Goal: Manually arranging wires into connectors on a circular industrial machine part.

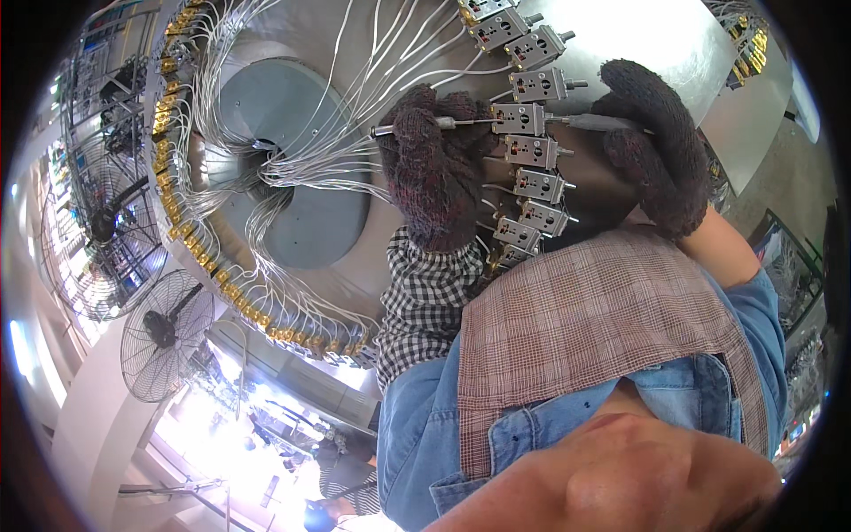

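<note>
Nearest the camera are the person's own denim sleeves and a checked cloth over the chest, and from there both gloved hands reach out to a curved row of small grey metal blocks [529, 151] mounted around the rim of a large round metal plate [620, 35]. The left hand [434, 168], in a dark knitted glove with a checked cuff, has its fingers [417, 124] curled closed around a thin metal pin [417, 127] that lies level and points at the block [519, 118] just beyond the fingertips. The right hand [660, 146], gloved the same way, has its fingers wrapped shut on a slim tool [589, 121] whose tip meets the same block from the other side, so this block sits between the two sets of fingers. Judging by how things lie, the work stands somewhere in the middle of this row: blocks above and below the fingers already carry white wires [355, 97], which fan inward to the grey disc [284, 160] at the plate's centre, while whether each one is finished cannot be told. Farther left of the fingers, brass fittings [164, 115] ring the opposite rim, all wired. Beyond the plate stand two wire-caged fans [164, 332].
</note>
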### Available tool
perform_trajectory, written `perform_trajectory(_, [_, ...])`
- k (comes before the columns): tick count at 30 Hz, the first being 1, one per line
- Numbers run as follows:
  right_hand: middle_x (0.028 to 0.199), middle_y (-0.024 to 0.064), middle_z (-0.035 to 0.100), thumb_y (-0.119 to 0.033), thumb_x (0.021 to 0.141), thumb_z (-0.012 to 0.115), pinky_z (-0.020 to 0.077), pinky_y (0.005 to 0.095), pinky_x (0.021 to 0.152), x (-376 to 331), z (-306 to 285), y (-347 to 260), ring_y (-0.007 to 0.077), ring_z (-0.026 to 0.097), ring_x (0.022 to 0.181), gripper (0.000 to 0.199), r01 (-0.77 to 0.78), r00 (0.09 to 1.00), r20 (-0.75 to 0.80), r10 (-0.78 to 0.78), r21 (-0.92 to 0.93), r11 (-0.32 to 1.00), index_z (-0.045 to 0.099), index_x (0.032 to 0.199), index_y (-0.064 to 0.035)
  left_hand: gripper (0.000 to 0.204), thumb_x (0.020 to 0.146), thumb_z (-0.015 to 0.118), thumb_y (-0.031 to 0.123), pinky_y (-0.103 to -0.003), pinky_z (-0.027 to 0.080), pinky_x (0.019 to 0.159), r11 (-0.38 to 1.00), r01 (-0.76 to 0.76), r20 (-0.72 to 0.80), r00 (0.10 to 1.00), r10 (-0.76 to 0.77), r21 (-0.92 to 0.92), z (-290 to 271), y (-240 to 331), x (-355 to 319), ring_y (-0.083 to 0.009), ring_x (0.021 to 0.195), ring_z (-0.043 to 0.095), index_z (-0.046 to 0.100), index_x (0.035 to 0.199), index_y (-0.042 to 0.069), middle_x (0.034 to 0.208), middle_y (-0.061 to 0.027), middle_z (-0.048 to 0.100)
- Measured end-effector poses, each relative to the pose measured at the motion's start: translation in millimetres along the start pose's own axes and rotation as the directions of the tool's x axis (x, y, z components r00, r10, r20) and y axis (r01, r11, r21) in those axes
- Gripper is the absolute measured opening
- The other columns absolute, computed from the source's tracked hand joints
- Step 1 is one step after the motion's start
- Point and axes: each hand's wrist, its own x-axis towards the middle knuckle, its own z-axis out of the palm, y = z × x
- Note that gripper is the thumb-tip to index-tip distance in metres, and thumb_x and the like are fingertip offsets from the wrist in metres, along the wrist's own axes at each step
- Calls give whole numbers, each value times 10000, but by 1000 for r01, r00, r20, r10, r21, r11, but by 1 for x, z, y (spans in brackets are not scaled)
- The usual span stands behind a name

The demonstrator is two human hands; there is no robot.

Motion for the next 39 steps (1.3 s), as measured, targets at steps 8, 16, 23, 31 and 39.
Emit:
perform_trajectory(8, [1203,188,530,-119,888,549,506,310,729,-28,-5,9,210,615,842,392,-155,986,-51,157,45,987,475,1237,44,280,947,491,211,-420,588,670,990,17,8,1000,-19,137,6,22,-9,-304,832,649,493,1136,5,945,-178,608])
perform_trajectory(16, [1194,199,529,-62,871,541,511,305,686,-31,9,11,205,616,807,356,141,985,-83,-154,-144,980,495,1208,43,311,949,489,240,-393,585,651,993,109,109,988,-113,40,-7,12,-19,-308,838,646,477,1128,-14,964,-209,597])
perform_trajectory(23, [1217,209,512,-39,863,566,524,307,655,-35,20,-2,204,620,814,267,-179,958,-136,254,411,894,571,1125,14,258,952,489,240,-357,567,649,994,67,52,996,-72,82,-1,5,-20,-268,760,633,509,961,-17,917,-194,585])
perform_trajectory(31, [1191,197,542,-75,890,548,509,315,785,-39,23,10,250,612,925,330,88,987,-131,-89,-13,996,509,1201,27,252,950,497,236,-346,556,600,992,-61,59,997,54,114,2,0,-19,-252,747,626,515,942,-16,902,-183,584])
perform_trajectory(39, [1204,210,540,-37,870,559,493,350,878,-35,20,8,305,583,1057,402,281,955,29,-295,-403,871,461,1255,20,297,947,501,226,-341,562,597,994,-39,8,999,38,105,-1,1,-17,-256,759,630,488,1114,-19,930,-181,605])
